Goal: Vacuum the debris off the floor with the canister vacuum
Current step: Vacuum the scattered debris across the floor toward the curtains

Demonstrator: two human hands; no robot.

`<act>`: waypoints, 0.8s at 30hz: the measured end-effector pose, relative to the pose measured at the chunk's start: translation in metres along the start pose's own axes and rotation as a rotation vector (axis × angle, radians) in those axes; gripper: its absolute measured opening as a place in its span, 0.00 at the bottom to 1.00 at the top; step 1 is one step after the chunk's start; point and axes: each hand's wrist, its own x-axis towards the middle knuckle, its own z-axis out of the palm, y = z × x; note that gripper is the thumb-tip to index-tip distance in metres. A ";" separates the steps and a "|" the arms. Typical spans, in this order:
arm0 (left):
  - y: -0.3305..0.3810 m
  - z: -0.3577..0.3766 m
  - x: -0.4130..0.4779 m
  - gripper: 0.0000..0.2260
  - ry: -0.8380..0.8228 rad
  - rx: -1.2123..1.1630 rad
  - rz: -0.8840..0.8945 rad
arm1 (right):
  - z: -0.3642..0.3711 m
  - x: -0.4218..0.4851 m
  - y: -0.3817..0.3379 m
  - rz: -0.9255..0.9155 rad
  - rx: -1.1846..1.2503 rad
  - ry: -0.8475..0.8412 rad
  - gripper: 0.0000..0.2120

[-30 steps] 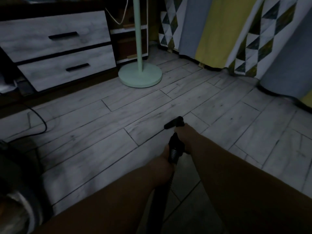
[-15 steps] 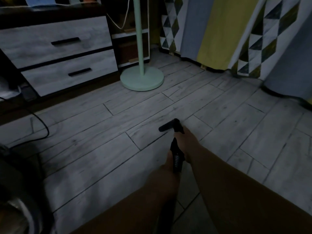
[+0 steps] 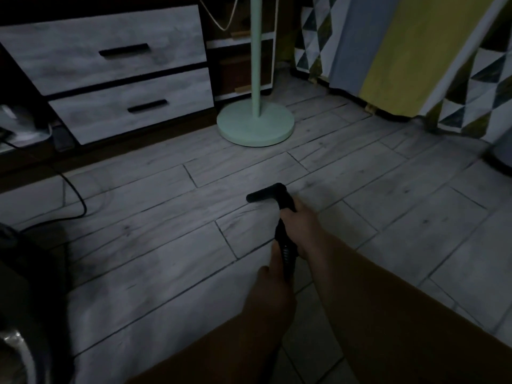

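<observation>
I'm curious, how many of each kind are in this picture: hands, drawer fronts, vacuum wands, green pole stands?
2 hands: left hand, right hand
2 drawer fronts: upper drawer, lower drawer
1 vacuum wand
1 green stand
Total: 6

My count from here, by kind.
I see two hands, left hand (image 3: 273,286) and right hand (image 3: 299,225); one vacuum wand (image 3: 286,250); two drawers, upper drawer (image 3: 69,51) and lower drawer (image 3: 105,115); one lamp stand (image 3: 255,126); one black cable (image 3: 80,200).
</observation>
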 end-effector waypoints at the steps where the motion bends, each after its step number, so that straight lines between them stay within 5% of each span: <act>1: 0.004 0.001 0.008 0.32 -0.003 -0.010 0.002 | -0.005 0.006 0.000 -0.004 -0.008 0.019 0.22; 24: 0.090 0.045 0.157 0.35 -0.117 0.130 0.119 | -0.122 0.132 0.011 0.021 -0.072 0.327 0.23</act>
